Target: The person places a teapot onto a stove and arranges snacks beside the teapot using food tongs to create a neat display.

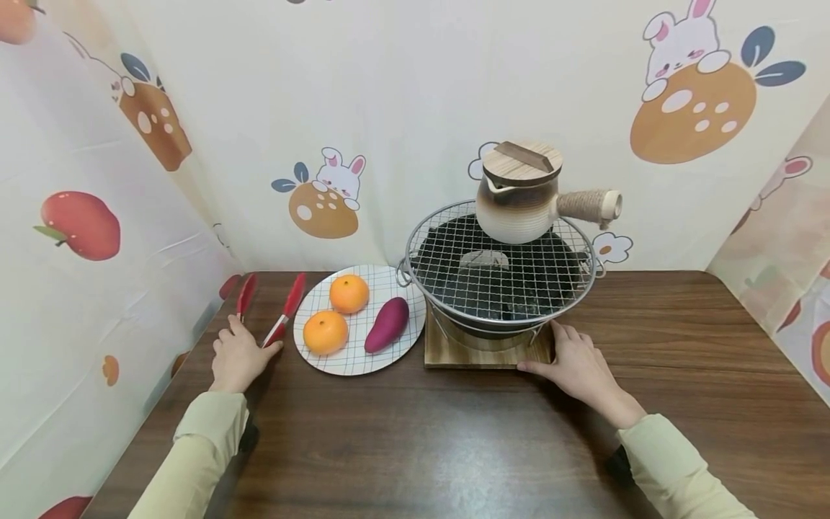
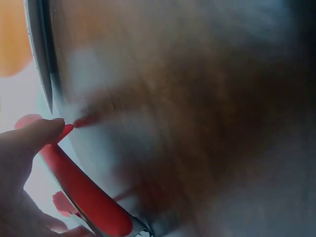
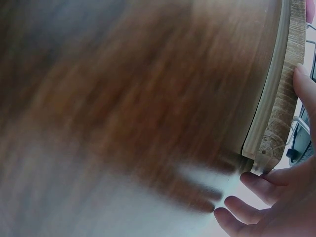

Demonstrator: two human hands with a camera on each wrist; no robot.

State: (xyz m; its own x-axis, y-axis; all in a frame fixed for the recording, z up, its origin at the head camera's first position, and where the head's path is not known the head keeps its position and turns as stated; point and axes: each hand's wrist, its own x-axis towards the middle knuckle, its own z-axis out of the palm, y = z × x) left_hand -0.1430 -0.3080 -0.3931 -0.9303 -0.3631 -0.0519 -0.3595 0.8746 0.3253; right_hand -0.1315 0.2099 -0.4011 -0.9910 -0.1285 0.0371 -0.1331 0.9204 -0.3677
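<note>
At the left of the table, my left hand (image 1: 238,358) holds a pair of spread metal tongs (image 1: 295,295) with red parts, thumb on one arm and fingers by the other. The left wrist view has the thumb over a red grip (image 2: 89,192). My right hand (image 1: 580,367) grips the front right corner of a square wooden board (image 1: 473,358), thumb along the front edge and fingers at the right side. On this board stands a round black charcoal grill (image 1: 463,311) with a wire mesh. A side-handled clay teapot (image 1: 519,216) with a wooden lid sits on the mesh.
Between the tongs and the grill lies a round checked plate (image 1: 363,366). It bears two mandarins (image 1: 349,294) and a purple sweet potato (image 1: 387,324). A printed curtain (image 1: 415,108) hangs behind the brown wooden table (image 1: 415,447) and along its sides.
</note>
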